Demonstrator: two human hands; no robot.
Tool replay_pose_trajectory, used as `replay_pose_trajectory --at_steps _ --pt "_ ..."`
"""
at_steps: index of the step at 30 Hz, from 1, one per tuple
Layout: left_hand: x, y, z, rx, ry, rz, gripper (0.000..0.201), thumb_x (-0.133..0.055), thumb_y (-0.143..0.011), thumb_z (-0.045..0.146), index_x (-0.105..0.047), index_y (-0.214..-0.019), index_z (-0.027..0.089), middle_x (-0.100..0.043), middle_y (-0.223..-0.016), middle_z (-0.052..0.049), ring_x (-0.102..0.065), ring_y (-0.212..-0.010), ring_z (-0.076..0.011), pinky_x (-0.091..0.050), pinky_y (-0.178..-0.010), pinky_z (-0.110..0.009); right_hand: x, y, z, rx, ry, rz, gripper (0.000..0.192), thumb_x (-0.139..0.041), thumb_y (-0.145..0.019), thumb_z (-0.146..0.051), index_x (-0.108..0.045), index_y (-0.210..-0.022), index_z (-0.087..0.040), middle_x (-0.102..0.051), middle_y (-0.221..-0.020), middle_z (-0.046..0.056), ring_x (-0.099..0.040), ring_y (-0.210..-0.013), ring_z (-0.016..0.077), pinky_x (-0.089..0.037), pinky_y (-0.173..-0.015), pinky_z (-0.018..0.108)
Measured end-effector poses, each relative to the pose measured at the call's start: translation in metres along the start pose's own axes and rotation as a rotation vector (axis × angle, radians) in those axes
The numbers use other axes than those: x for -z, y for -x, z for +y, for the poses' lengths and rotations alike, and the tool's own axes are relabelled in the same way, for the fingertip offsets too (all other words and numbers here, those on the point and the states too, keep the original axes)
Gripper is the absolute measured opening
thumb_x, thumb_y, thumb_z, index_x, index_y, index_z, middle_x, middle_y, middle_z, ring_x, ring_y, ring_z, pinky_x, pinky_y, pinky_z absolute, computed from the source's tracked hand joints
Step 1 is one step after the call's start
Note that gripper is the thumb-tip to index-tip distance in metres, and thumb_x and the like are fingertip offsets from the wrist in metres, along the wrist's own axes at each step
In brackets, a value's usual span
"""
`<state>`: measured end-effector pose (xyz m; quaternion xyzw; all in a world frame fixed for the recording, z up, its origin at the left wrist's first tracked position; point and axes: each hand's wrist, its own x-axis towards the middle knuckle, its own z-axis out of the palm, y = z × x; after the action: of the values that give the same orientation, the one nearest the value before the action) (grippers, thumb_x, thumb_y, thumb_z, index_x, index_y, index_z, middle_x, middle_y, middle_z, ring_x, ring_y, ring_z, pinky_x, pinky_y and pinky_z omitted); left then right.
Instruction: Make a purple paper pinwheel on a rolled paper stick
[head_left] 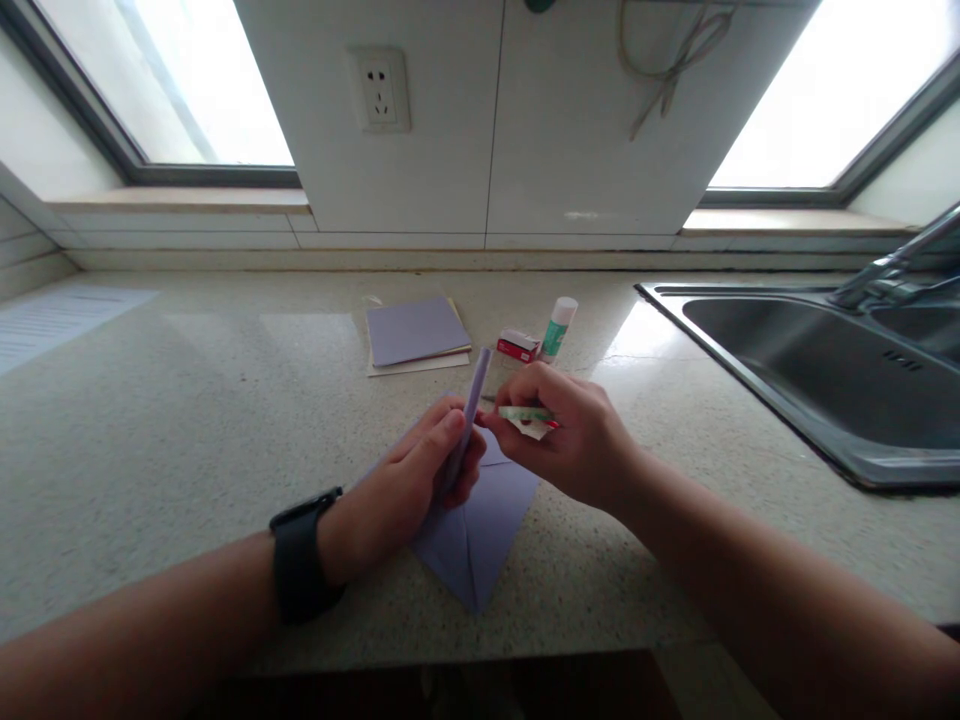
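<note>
Left hand (416, 465) wraps firmly around slim lilac paper strip (475, 390), apparently steadying it; right hand (581, 425) pinches small pale-green implement (520, 412) just beside, likely for control.

Blown-out windows (202, 85) backlight the dim counter (187, 430), glare whitens it near the sink (757, 378), and edges look stretched.

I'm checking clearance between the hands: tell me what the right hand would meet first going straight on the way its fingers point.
The right hand would probably meet the narrow purple piece held in the left hand, though depth is unclear and that hand might come first.
</note>
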<state>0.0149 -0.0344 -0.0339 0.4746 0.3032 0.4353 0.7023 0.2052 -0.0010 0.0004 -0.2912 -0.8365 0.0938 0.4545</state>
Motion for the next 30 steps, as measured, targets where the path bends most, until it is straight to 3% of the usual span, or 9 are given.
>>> replay_pose_trajectory --at_steps 3,6,10,14,17,20,24,30 --pt "0.001 -0.002 -0.001 -0.027 -0.006 0.004 0.033 -0.046 -0.101 0.053 -0.059 -0.108 0.023 -0.056 -0.075 0.003 -0.05 -0.06 -0.0104 -0.039 -0.053 -0.022 -0.001 0.0 0.001 0.03 0.008 -0.048 0.022 -0.067 -0.09 -0.023 -0.048 -0.081 -0.021 -0.058 -0.073 -0.002 -0.053 -0.064 0.0104 -0.04 -0.061 0.024" --pt "0.0 -0.004 0.001 -0.039 0.022 0.03 0.027 -0.05 -0.099 0.04 -0.061 -0.112 0.02 -0.057 -0.072 0.002 -0.052 -0.061 -0.0119 -0.041 -0.054 -0.023 0.0 0.0 0.002 0.034 0.023 -0.085 0.021 -0.067 -0.09 -0.025 -0.047 -0.083 -0.021 -0.057 -0.075 -0.002 -0.053 -0.067 0.0117 -0.041 -0.062 0.025" --pt "-0.001 -0.008 0.008 -0.015 0.079 0.154 0.025 -0.056 -0.092 0.022 -0.066 -0.113 0.015 -0.061 -0.078 0.0 -0.059 -0.066 -0.0125 -0.049 -0.062 -0.025 0.002 0.001 0.001 0.002 0.023 -0.16 0.013 -0.062 -0.087 -0.019 -0.049 -0.088 -0.021 -0.059 -0.08 0.0 -0.054 -0.071 0.0131 -0.042 -0.065 0.026" --pt "0.003 -0.012 0.016 -0.014 0.091 0.293 0.024 -0.064 -0.092 0.02 -0.072 -0.113 0.012 -0.069 -0.083 -0.003 -0.063 -0.074 -0.011 -0.052 -0.072 -0.021 0.007 0.003 0.003 -0.028 -0.033 -0.307 0.016 -0.058 -0.083 -0.012 -0.052 -0.096 -0.02 -0.062 -0.087 0.002 -0.055 -0.077 0.0139 -0.042 -0.07 0.027" --pt "0.005 -0.013 0.019 -0.061 0.091 0.346 0.019 -0.072 -0.088 0.021 -0.075 -0.106 0.013 -0.074 -0.093 -0.005 -0.063 -0.071 -0.0089 -0.052 -0.067 -0.019 0.01 0.003 0.005 -0.046 -0.066 -0.388 0.016 -0.059 -0.084 -0.013 -0.053 -0.097 -0.019 -0.061 -0.089 0.002 -0.055 -0.079 0.0144 -0.042 -0.072 0.027" --pt "0.005 -0.013 0.02 -0.068 0.088 0.341 0.017 -0.075 -0.088 0.024 -0.074 -0.103 0.017 -0.076 -0.095 -0.004 -0.064 -0.067 -0.0096 -0.054 -0.063 -0.021 0.011 0.003 0.004 -0.044 -0.088 -0.424 0.016 -0.057 -0.086 -0.012 -0.052 -0.098 -0.019 -0.061 -0.09 0.002 -0.054 -0.079 0.0141 -0.041 -0.072 0.027" --pt "0.004 -0.012 0.02 -0.091 0.073 0.321 0.017 -0.074 -0.09 0.025 -0.072 -0.106 0.019 -0.077 -0.102 -0.005 -0.068 -0.076 -0.0122 -0.058 -0.068 -0.024 0.01 0.001 0.001 -0.048 -0.116 -0.482 0.012 -0.054 -0.088 -0.012 -0.05 -0.095 -0.02 -0.06 -0.09 0.003 -0.052 -0.077 0.0137 -0.04 -0.071 0.027" --pt "0.004 -0.011 0.023 -0.122 0.083 0.252 0.017 -0.071 -0.093 0.028 -0.069 -0.108 0.021 -0.076 -0.104 -0.003 -0.067 -0.074 -0.011 -0.059 -0.066 -0.023 0.008 0.001 -0.001 -0.044 -0.121 -0.481 0.013 -0.059 -0.087 -0.019 -0.046 -0.089 -0.021 -0.057 -0.085 0.0 -0.049 -0.073 0.0131 -0.038 -0.068 0.027"
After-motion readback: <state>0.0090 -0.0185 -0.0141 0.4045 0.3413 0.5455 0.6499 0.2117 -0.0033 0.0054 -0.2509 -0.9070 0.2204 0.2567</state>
